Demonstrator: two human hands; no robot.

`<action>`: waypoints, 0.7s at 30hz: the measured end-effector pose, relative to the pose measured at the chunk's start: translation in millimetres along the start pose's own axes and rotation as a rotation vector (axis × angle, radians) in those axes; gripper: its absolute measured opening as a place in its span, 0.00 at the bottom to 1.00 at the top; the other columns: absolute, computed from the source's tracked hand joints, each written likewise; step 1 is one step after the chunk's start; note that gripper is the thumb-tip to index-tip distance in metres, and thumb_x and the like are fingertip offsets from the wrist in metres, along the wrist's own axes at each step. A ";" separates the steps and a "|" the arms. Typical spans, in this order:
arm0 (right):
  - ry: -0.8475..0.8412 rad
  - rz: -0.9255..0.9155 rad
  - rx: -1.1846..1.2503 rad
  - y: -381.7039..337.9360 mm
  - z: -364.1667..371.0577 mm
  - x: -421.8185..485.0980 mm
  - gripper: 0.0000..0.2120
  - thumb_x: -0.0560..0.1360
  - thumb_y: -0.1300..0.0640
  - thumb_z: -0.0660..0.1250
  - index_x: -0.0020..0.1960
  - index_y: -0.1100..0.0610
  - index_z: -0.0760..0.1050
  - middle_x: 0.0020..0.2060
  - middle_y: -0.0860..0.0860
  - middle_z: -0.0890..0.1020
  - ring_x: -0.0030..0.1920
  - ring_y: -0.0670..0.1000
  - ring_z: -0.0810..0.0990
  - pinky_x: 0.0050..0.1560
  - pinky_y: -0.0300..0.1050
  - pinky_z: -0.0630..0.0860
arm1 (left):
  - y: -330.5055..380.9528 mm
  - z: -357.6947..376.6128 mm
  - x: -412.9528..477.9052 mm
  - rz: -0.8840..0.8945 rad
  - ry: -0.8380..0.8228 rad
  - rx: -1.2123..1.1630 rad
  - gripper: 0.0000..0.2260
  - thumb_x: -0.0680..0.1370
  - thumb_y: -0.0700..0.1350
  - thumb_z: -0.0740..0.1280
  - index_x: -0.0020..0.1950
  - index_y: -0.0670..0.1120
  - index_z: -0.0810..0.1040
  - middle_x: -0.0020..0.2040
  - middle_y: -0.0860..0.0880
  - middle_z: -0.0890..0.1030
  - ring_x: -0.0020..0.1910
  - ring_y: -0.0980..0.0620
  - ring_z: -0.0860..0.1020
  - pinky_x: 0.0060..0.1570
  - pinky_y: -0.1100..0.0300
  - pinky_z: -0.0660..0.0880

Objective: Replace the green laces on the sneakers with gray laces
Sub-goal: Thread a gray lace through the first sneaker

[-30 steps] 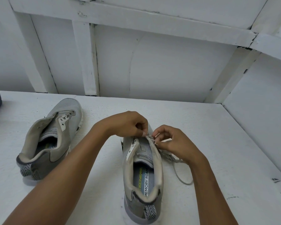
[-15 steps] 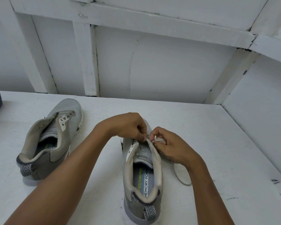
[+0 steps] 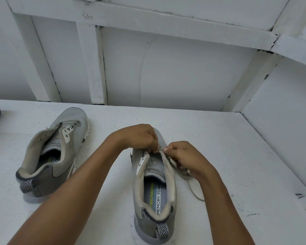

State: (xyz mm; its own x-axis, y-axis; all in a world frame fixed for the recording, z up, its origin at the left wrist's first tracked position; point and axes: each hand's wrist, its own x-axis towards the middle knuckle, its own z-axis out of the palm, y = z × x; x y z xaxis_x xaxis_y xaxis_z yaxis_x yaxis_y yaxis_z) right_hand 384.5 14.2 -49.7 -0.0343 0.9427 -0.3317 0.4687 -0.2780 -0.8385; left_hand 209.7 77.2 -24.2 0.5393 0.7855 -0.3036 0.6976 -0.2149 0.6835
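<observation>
The near sneaker (image 3: 170,175) stands on the table (image 3: 245,156), toe pointing away. Both hands meet at its front eyelets. The left hand (image 3: 138,137) pinches the eyelet edge, and the right hand's (image 3: 185,156) grip seemingly pinches the gray lace (image 3: 195,192), which trails off to the shoe's right.

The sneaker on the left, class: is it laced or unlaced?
Unlaced: the left sneaker shows bare eyelets and a gaping collar, no lace across its tongue.
</observation>
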 end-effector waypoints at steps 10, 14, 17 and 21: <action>-0.015 0.240 0.167 -5.6 -2.3 5.3 0.12 0.74 0.59 0.65 0.32 0.57 0.71 0.22 0.48 0.63 0.20 0.47 0.60 0.25 0.35 0.58 | -19.7 -10.0 -8.1 0.036 0.225 -0.062 0.08 0.76 0.38 0.66 0.47 0.49 0.82 0.44 0.49 0.82 0.38 0.57 0.76 0.40 0.62 0.73; -0.007 0.131 0.020 -5.0 -6.4 4.1 0.07 0.73 0.61 0.67 0.37 0.59 0.73 0.29 0.52 0.73 0.26 0.48 0.70 0.27 0.38 0.66 | -25.4 -17.0 -12.4 0.036 0.287 -0.086 0.08 0.77 0.37 0.66 0.47 0.50 0.81 0.46 0.48 0.82 0.33 0.59 0.73 0.35 0.66 0.69; 0.061 -0.020 -0.139 -1.8 -7.8 5.8 0.01 0.74 0.60 0.68 0.45 0.56 0.78 0.41 0.48 0.81 0.39 0.47 0.76 0.40 0.41 0.71 | -25.5 -18.8 -12.7 0.038 0.299 -0.098 0.09 0.77 0.38 0.66 0.45 0.51 0.81 0.43 0.51 0.81 0.30 0.63 0.72 0.34 0.67 0.69; 0.034 -0.159 -0.205 -1.8 -5.4 4.5 0.05 0.78 0.52 0.67 0.46 0.52 0.79 0.44 0.45 0.82 0.43 0.44 0.79 0.43 0.40 0.72 | -23.6 -16.1 -11.2 0.055 0.290 -0.093 0.08 0.77 0.38 0.67 0.45 0.51 0.81 0.42 0.52 0.80 0.30 0.63 0.73 0.37 0.65 0.70</action>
State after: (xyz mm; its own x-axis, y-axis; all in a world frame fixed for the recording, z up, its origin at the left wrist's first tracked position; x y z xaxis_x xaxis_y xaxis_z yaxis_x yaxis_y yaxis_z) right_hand 388.3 19.9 -47.4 -0.0937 0.9783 -0.1849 0.6291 -0.0858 -0.7725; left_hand 179.6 82.8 -26.3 0.4086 0.9099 -0.0713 0.6176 -0.2181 0.7556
